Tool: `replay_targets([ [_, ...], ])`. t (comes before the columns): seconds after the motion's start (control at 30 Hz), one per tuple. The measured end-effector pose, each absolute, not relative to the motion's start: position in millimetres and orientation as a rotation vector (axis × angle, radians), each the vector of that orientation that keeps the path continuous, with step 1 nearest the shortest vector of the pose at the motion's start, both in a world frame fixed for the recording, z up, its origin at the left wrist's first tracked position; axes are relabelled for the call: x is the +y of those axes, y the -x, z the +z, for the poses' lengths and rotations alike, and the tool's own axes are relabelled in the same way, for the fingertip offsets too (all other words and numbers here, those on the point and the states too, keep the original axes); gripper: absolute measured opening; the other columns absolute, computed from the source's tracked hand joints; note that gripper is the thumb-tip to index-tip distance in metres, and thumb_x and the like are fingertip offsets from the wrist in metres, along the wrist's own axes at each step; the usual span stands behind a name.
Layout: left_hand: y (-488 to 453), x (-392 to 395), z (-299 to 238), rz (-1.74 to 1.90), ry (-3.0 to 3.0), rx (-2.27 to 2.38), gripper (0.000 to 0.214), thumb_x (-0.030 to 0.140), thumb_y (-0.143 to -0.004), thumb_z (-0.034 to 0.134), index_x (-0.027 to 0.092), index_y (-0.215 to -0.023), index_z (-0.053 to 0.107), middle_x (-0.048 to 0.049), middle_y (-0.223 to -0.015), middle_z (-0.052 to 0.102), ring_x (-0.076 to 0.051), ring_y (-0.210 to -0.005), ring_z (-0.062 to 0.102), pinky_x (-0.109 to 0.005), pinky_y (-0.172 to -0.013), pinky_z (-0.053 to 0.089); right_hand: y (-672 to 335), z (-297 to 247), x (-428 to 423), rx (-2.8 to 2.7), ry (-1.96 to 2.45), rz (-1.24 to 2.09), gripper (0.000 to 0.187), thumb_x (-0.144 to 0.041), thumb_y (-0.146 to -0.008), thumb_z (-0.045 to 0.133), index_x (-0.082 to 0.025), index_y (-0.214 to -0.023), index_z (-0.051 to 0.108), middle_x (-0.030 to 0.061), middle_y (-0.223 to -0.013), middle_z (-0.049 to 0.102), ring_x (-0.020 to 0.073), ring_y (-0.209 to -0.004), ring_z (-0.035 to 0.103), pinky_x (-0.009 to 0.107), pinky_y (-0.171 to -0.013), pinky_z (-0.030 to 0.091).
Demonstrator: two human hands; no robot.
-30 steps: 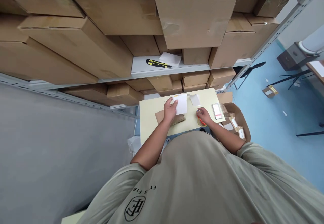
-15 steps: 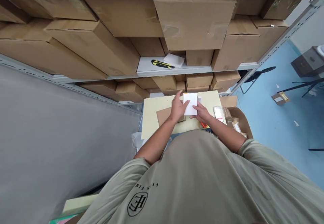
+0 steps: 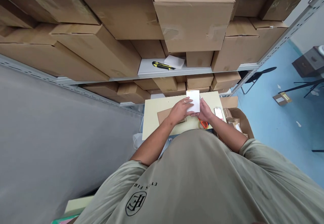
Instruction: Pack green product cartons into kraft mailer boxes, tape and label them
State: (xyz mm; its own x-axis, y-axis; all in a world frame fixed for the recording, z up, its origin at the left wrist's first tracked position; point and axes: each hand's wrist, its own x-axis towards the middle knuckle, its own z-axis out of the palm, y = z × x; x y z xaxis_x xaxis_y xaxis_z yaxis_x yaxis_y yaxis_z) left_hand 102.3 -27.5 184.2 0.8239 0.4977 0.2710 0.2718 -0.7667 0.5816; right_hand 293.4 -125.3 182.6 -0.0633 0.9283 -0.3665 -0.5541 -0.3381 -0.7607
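Above the pale table (image 3: 152,126), a small flat white box (image 3: 193,99) is held upright between my hands. My left hand (image 3: 179,111) lies along its left side, the fingers reaching across its lower front. My right hand (image 3: 205,111) grips the right and lower edge, with some of its fingers hidden behind the box. A brown cardboard piece (image 3: 162,115) rests on the table beneath my left hand and forearm, partly covered. Orange-handled scissors (image 3: 203,124) lie close to my right wrist.
Cardboard boxes (image 3: 193,21) fill the shelves ahead. A yellow-black utility knife (image 3: 162,65) and a white box (image 3: 174,61) sit on the shelf. Right of a white-and-red item (image 3: 218,113) stands an open carton (image 3: 245,121) of parcels. A grey wall (image 3: 63,132) is on the left.
The white box has shifted slightly right. My left hand has moved from its upper left edge to its lower front, with the fingers now lying across it. More of the scissors shows.
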Motion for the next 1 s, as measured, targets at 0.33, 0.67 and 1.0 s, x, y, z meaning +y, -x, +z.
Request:
replay_targets([
  [0.33,-101,-39,193,0.725,-2.595,0.670,0.030,0.031,-0.102,0.074,0.024,-0.129,0.087,-0.0120,-0.135,0.085,-0.031,-0.131,0.081,-0.046,-0.111,0.067,-284,189,-124,-0.435,0.931,1.658,0.056,-0.073,-0.115,0.037,-0.040,-0.150,0.066,0.0038,-0.128,0.083,0.0271,-0.113,0.078,0.048,-0.087,0.074],
  [0.67,-113,-29,197,0.997,-1.540,1.081,0.053,0.066,-0.082,0.089,0.018,-0.068,0.075,-0.0019,-0.066,0.070,-0.020,-0.066,0.067,-0.030,-0.062,0.054,-283,150,-113,-0.527,1.078,1.457,0.056,-0.062,-0.089,0.088,-0.031,-0.132,0.069,0.0043,-0.125,0.084,0.0291,-0.114,0.079,0.048,-0.099,0.070],
  [1.0,-86,11,187,1.086,-1.281,1.169,0.050,0.065,-0.076,0.091,0.017,-0.073,0.075,-0.0020,-0.066,0.067,-0.016,-0.058,0.062,-0.026,-0.047,0.054,-307,138,-108,-0.746,1.280,1.304,0.056,-0.071,-0.081,0.090,-0.026,-0.107,0.071,-0.0008,-0.088,0.077,0.0208,-0.079,0.069,0.034,-0.073,0.057],
])
